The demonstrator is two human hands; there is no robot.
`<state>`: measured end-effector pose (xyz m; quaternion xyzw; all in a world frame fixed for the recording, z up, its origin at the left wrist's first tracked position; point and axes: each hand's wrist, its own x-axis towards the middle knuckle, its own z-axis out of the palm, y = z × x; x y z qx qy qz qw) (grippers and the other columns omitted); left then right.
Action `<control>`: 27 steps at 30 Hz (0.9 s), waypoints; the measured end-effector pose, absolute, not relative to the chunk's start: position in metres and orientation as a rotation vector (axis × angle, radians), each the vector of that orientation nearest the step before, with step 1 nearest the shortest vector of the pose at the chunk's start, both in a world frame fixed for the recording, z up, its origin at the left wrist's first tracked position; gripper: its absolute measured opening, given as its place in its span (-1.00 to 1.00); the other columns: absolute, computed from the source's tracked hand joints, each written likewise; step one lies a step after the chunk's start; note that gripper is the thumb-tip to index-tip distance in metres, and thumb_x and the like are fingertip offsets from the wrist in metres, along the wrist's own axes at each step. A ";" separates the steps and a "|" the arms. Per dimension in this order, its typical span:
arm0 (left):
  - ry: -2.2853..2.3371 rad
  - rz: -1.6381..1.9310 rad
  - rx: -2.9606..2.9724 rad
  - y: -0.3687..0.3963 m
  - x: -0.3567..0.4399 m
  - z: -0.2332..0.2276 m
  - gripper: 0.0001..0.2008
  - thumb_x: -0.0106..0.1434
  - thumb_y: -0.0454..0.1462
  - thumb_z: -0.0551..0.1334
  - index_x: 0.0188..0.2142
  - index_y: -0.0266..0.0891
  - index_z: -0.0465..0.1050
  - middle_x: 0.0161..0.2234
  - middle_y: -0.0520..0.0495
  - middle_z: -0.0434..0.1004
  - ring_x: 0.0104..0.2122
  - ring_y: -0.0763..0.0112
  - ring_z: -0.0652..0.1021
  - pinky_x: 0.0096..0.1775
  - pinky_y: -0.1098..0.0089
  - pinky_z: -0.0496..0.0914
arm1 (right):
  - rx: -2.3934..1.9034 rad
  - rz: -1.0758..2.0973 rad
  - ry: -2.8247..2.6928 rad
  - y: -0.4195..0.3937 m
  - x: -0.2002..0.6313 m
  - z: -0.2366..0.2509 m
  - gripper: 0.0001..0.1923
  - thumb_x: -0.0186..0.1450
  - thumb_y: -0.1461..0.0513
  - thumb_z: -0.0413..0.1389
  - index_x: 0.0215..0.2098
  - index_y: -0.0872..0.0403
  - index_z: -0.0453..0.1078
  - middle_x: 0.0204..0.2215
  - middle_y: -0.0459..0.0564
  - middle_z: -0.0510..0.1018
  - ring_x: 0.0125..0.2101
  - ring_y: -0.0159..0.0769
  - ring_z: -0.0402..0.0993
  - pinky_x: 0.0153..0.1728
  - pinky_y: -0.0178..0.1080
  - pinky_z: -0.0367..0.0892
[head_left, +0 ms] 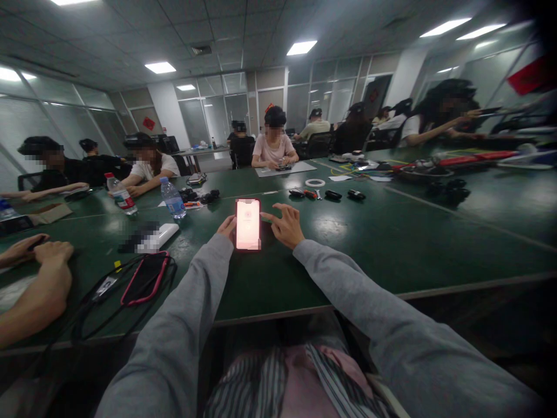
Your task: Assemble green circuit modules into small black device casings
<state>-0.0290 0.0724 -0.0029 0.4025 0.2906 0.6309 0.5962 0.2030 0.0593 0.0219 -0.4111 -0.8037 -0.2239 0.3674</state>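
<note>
- Head view, and here's the left hand [227, 226], gripping the left side of a rectangular, red-edged smartphone [248, 227] with a glowing pale-pink screen, out in front over the smooth dark-green tabletop [278, 284]!
- In comes the right hand [285, 225], fingers spread, index pointing at the phone's right edge; contact, I can't tell.
- Danger: that one-sided hold could let the phone twist or slip if a tap lands too hard.
- An index this near the rim might brush the screen by accident.
- Out left, loose black cables [85, 316] could snag the grey sleeve [174, 325] if it swings wide.
</note>
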 end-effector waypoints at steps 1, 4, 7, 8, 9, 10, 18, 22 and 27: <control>0.686 1.462 0.934 0.072 -0.029 -0.003 -0.49 -0.02 -0.14 0.40 -0.09 -0.24 0.37 -0.14 -0.21 0.54 -0.10 0.05 0.53 -0.03 -0.01 0.35 | -1.063 -0.571 -2.056 0.060 0.203 0.022 -0.48 0.24 0.31 0.00 0.13 -0.22 0.29 0.09 0.01 0.19 0.05 -0.07 0.06 -0.01 -0.06 -0.04; 0.714 1.453 0.934 0.072 -0.030 -0.001 -0.51 0.00 -0.14 0.40 -0.09 -0.24 0.37 -0.13 -0.22 0.53 -0.11 0.02 0.53 -0.04 -0.04 0.35 | -1.071 -0.548 -2.013 0.062 0.203 0.021 -0.51 0.25 0.32 0.00 0.11 -0.21 0.31 0.07 0.01 0.21 0.04 -0.09 0.08 -0.02 -0.07 -0.02; 0.734 1.479 0.940 0.072 -0.029 -0.002 -0.51 -0.02 -0.14 0.41 -0.11 -0.24 0.38 -0.16 -0.21 0.55 -0.11 0.02 0.53 -0.04 -0.03 0.35 | -1.070 -0.529 -1.979 0.062 0.204 0.022 -0.53 0.25 0.32 0.00 0.09 -0.18 0.34 0.05 0.02 0.23 0.04 -0.11 0.10 -0.02 -0.09 0.00; 0.737 1.491 0.943 0.072 -0.029 -0.002 -0.51 -0.02 -0.14 0.41 -0.12 -0.24 0.38 -0.17 -0.20 0.55 -0.11 0.03 0.53 -0.03 -0.03 0.35 | -1.074 -0.527 -1.973 0.062 0.204 0.022 -0.53 0.25 0.32 -0.01 0.09 -0.17 0.34 0.05 0.03 0.23 0.04 -0.11 0.11 -0.03 -0.09 0.01; 0.739 1.498 0.946 0.072 -0.029 -0.002 -0.51 -0.02 -0.14 0.41 -0.12 -0.24 0.38 -0.18 -0.19 0.55 -0.11 0.03 0.53 -0.03 -0.02 0.35 | -1.079 -0.527 -1.971 0.063 0.204 0.022 -0.53 0.25 0.32 -0.01 0.09 -0.16 0.34 0.05 0.03 0.23 0.03 -0.12 0.11 -0.03 -0.09 0.01; 0.742 1.501 0.948 0.072 -0.028 -0.002 -0.51 -0.03 -0.13 0.41 -0.12 -0.24 0.38 -0.18 -0.19 0.55 -0.11 0.04 0.53 -0.03 -0.01 0.35 | -1.086 -0.526 -1.968 0.063 0.204 0.022 -0.53 0.25 0.33 -0.01 0.09 -0.16 0.34 0.05 0.03 0.23 0.03 -0.12 0.11 -0.03 -0.09 0.01; 0.719 1.467 0.964 0.070 -0.030 -0.003 -0.52 0.00 -0.11 0.40 -0.12 -0.23 0.38 -0.17 -0.19 0.55 -0.16 0.08 0.55 -0.06 0.00 0.37 | -1.109 -0.480 -1.926 0.067 0.206 0.019 -0.48 0.24 0.34 -0.04 0.15 -0.11 0.28 0.02 0.06 0.23 -0.01 -0.11 0.13 -0.05 -0.10 0.01; 0.727 1.488 0.962 0.068 -0.029 -0.001 -0.54 0.00 -0.13 0.40 -0.14 -0.24 0.39 -0.17 -0.19 0.55 -0.15 0.06 0.55 -0.06 -0.02 0.37 | -1.123 -0.389 -1.879 0.073 0.207 0.015 -0.50 0.24 0.34 -0.05 0.14 -0.07 0.29 -0.03 0.07 0.26 -0.04 -0.15 0.17 -0.07 -0.13 0.04; 0.735 1.482 0.956 0.065 -0.028 0.003 -0.55 0.00 -0.13 0.40 -0.15 -0.25 0.38 -0.17 -0.20 0.55 -0.12 0.04 0.54 -0.05 -0.02 0.37 | -1.194 -0.265 -1.831 0.083 0.209 0.009 -0.57 0.28 0.31 -0.09 0.09 -0.01 0.32 -0.08 0.07 0.30 -0.08 -0.23 0.24 -0.07 -0.17 0.06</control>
